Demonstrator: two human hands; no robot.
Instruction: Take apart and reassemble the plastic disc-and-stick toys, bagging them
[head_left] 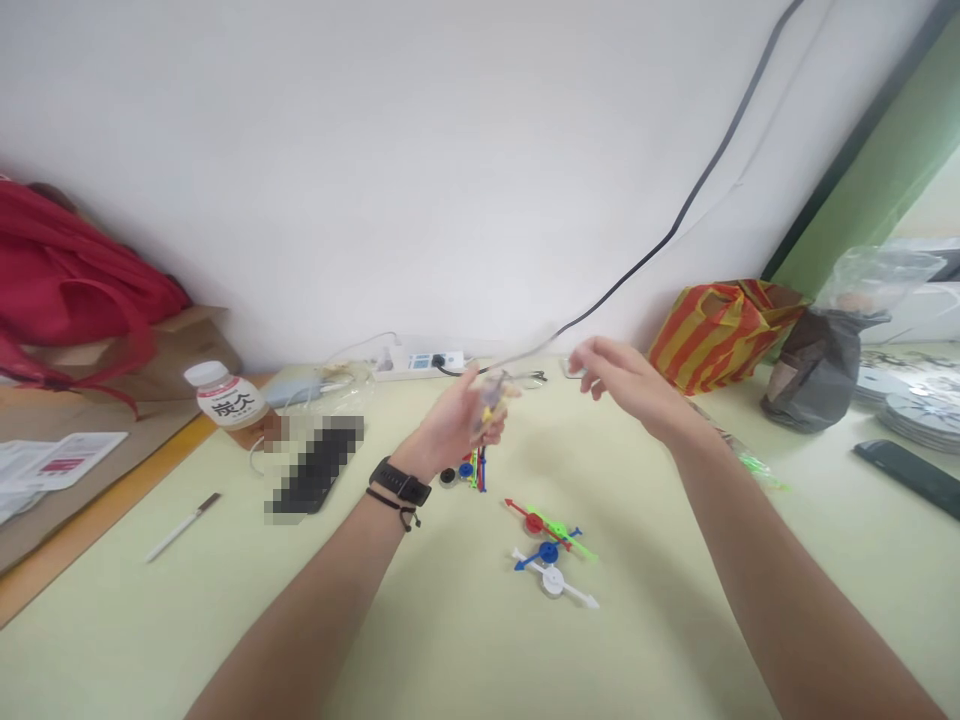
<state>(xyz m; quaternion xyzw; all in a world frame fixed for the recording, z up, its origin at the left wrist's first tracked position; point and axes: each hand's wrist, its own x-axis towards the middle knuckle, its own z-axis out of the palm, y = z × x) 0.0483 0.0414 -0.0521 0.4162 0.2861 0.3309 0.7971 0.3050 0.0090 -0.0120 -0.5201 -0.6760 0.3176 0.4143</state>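
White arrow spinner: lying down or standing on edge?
Lying down: the white arrow spinner shows its full round face, stretched along the table.

The item (495,402) in the left hand (466,418) is too blurred to tell what it is, and the coloured pieces (481,472) on the desk (420,640) are partly hidden behind that hand. Coarse blocks mask most of a dark object (316,470) near the bottle (232,405). The red bag (75,260) and papers (64,462), with print too small to read, run off the left edge, the discs (926,415) off the right.
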